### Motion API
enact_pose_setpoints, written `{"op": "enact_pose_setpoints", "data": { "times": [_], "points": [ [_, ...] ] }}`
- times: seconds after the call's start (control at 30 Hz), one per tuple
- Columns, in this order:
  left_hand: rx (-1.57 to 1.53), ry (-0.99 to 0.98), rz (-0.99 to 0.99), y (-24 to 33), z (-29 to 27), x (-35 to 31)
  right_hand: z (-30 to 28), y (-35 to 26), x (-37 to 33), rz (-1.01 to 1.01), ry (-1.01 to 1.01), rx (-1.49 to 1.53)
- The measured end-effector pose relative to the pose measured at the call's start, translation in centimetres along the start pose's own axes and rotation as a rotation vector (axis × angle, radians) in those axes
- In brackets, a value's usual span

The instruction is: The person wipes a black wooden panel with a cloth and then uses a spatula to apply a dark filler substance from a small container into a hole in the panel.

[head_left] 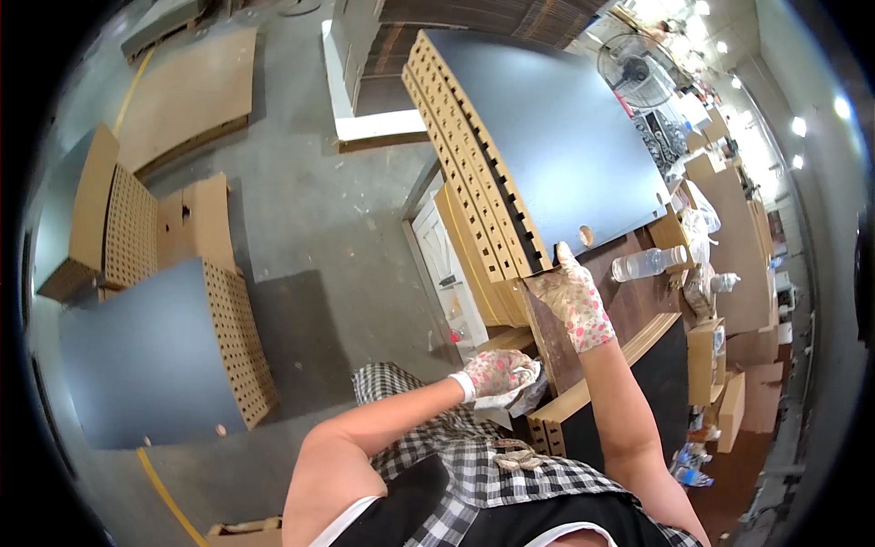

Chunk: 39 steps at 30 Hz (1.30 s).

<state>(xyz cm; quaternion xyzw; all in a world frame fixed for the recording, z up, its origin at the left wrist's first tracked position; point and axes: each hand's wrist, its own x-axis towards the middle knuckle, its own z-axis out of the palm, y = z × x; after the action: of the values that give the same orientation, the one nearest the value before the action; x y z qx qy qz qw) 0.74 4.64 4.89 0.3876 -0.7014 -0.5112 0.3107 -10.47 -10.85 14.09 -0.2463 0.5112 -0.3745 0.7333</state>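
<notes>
1. A workshop's grey floor [305, 219] is seen at left; a brown worktop [638, 296] is set at right.
2. At the worktop's far side, slot-edged grey panels [547, 128] are stacked.
3. Their near corner is touched by the gloved right hand [576, 301]; how far its grip is closed cannot be told.
4. A crumpled white bundle [518, 398] is held in the gloved left hand's [495, 372] curled grip.
5. Slotted edges should probably be aligned flush, the corner steadied lightly.

From the right hand [581, 305]: stacked panels [556, 137] bar passage ahead; floor [310, 228] opens farther left; bottle [641, 264] obstructs rightward, clutter [700, 223] beyond probably impassable.
</notes>
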Motion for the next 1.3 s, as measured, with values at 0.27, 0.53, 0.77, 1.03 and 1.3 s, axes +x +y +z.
{"op": "enact_pose_setpoints", "data": {
  "times": [0.27, 0.53, 0.77, 1.03, 1.3],
  "points": [
    [0.008, -0.172, 0.087, 1.2, 0.1, -0.1, 2.9, 1.1, -5.7, -0.124, 0.092, -0.257],
    [-0.250, 0.243, 0.357, 10.6, -2.1, 3.2, -5.1, 6.4, -17.1, -0.706, 0.152, -0.189],
    [-0.434, -0.230, 0.329, 12.8, 1.8, 6.4, -10.1, 5.5, -23.9, -0.540, 0.319, -0.224],
    [-0.384, -0.095, 0.057, 8.6, 7.0, 10.0, -34.4, 5.2, -37.0, -0.712, 1.461, -1.242],
    [0.480, 0.097, 0.283, 7.8, 12.6, 14.8, -18.9, 4.5, -27.0, -0.761, 0.717, -1.484]
  ]
}}
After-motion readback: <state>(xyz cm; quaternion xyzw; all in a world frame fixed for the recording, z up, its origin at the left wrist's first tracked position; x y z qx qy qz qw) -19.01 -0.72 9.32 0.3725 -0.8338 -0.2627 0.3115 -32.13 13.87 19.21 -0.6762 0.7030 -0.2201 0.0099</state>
